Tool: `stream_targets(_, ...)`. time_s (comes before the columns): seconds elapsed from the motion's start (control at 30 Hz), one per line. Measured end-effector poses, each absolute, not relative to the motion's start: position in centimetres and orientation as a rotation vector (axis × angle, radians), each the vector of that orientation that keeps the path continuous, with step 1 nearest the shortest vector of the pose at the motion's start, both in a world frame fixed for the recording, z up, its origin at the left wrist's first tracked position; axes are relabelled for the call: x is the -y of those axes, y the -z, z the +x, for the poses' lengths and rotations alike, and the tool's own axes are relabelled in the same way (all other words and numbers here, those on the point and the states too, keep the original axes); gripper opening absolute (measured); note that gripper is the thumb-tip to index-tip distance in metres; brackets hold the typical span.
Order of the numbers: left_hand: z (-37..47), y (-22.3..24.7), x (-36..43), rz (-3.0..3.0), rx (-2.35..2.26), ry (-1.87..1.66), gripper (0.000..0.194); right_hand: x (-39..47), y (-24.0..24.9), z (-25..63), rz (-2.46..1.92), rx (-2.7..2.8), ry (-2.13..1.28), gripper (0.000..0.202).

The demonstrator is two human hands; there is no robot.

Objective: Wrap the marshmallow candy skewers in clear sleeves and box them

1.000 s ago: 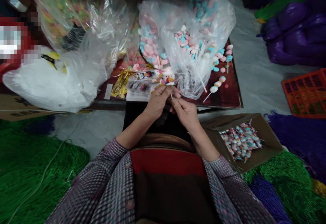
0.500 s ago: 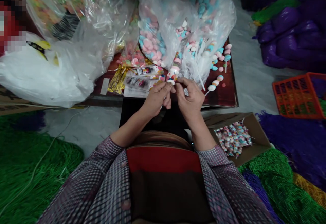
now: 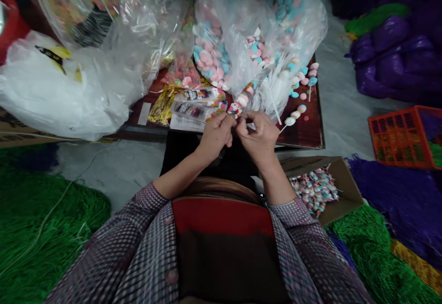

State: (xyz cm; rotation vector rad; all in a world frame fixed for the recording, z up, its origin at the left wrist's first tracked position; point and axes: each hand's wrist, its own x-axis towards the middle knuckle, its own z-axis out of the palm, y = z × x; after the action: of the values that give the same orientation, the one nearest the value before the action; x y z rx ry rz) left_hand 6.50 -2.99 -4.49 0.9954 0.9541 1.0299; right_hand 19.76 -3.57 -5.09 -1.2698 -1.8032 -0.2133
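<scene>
My left hand (image 3: 217, 136) is closed on the lower end of a wrapped marshmallow skewer (image 3: 242, 99), its pink and white sweets inside a printed clear wrapper. Fingers of my right hand (image 3: 258, 131) pinch at the same lower end, close to the left fingertips; what lies between the fingertips is too small to make out. The skewer tilts up and away over the table edge. Just left of it lie printed wrappers (image 3: 196, 109) and a bundle of gold twist ties (image 3: 161, 109). An unwrapped marshmallow skewer (image 3: 294, 116) rests to the right of my right hand.
Clear bags of pink and blue marshmallows (image 3: 210, 57) stand behind, beside white sticks (image 3: 272, 90). A white plastic bag (image 3: 65, 96) covers the table's left. Wrapped skewers fill a cardboard box (image 3: 350, 193) at lower right, near an orange crate (image 3: 390, 140). Green cord (image 3: 55, 216) lies on the floor.
The skewer has tilted further to the right at its top, and the wrapper's lower end has drawn in between my fingertips. My right fingers have closed in more. The view has shifted slightly.
</scene>
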Motion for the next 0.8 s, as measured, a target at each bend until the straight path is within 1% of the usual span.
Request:
stream_targets(0.07, 6.5, 4.7, 2.9, 1.117, -1.049, -1.032, 0.03, 3.8, 5.4, 19.5, -1.269, 1.807, 0.235, 0.012)
stream_targets(0.2, 6.4, 4.8, 2.4, 1.311, -1.202, -0.982, 0.033, 4.0, 5.7, 19.5, -1.301, 1.801, 0.219, 0.013)
stream_targets(0.43, 5.8, 4.3, 2.2, 1.657, -1.329, -0.923, 0.025, 4.5, 4.8, 19.5, -1.313, 1.805, 0.101, 0.015)
stream_targets(0.63, 5.7, 3.9, 2.7, 1.639, -1.284, -0.83, 0.03, 4.2, 5.9, 19.4, -1.391, 1.793, 0.119, 0.018)
stream_targets(0.8, 5.8, 3.8, 2.8, 1.68, -1.297, -0.774, 0.026, 3.8, 6.2, 19.7, -1.466, 1.782, 0.21, 0.02)
